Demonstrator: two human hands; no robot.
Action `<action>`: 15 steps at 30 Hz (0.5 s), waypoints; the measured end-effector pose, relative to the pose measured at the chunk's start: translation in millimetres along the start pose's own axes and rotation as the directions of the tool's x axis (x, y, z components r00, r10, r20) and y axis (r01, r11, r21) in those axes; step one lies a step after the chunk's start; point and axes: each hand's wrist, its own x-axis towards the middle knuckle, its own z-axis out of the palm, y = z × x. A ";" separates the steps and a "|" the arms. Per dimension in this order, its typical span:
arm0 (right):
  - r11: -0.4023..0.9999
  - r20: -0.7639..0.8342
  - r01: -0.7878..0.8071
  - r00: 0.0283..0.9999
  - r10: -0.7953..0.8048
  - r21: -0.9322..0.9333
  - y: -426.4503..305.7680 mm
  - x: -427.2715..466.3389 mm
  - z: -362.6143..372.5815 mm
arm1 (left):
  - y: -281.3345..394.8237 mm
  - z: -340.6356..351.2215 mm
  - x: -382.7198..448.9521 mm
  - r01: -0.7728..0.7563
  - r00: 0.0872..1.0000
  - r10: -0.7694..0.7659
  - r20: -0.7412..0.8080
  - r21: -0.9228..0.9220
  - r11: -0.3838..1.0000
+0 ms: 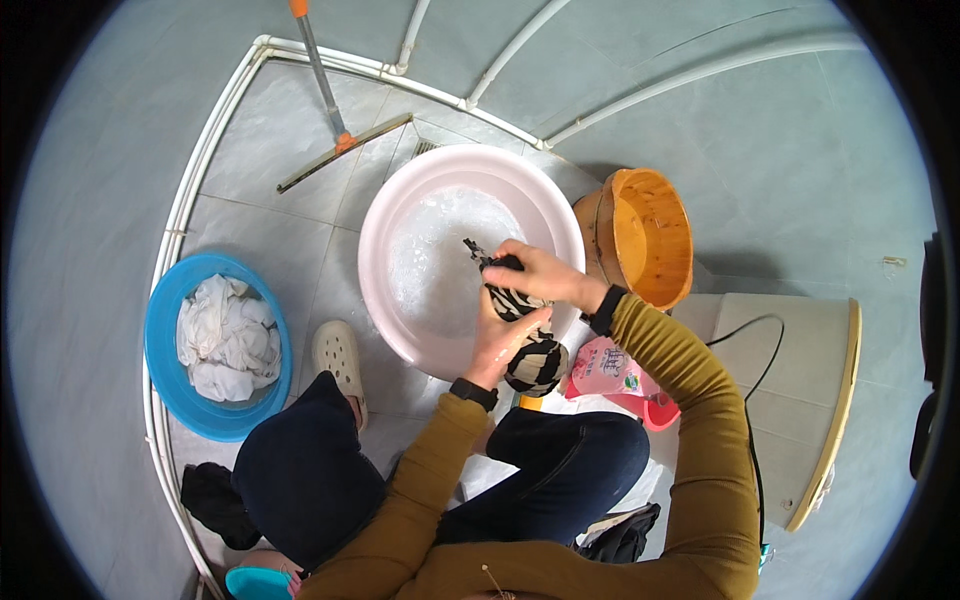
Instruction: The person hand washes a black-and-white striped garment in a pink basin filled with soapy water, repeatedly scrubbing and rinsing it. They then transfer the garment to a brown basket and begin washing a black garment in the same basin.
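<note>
A bunched black-and-cream patterned cloth [536, 366] is held over the right side of a large pale pink basin [379, 300]. My right hand [538, 271] grips its upper part, near a thin dark end that points into the basin. Lower down, my left hand [501, 337] is wrapped around the same cloth, with suds on the skin. The cloth's bulky lower end hangs at the basin's near rim. Foamy water [435, 255] covers the bottom of the basin.
At left, a blue basin [161, 360] holds white fabric [229, 337]. A wooden bucket [645, 232] stands right of the pink basin, near a pink detergent bag [607, 367] and a white cabinet-like box [795, 397]. A floor squeegee [345, 146] leans beyond. Dark cloth [217, 502] lies lower left.
</note>
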 end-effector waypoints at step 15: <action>0.068 0.136 -0.120 0.926 -0.353 0.991 23.2 -30.6 -22.8 | 34.4 17.2 -15.9 0.357 0.920 -0.322 0.223 -0.142 0.923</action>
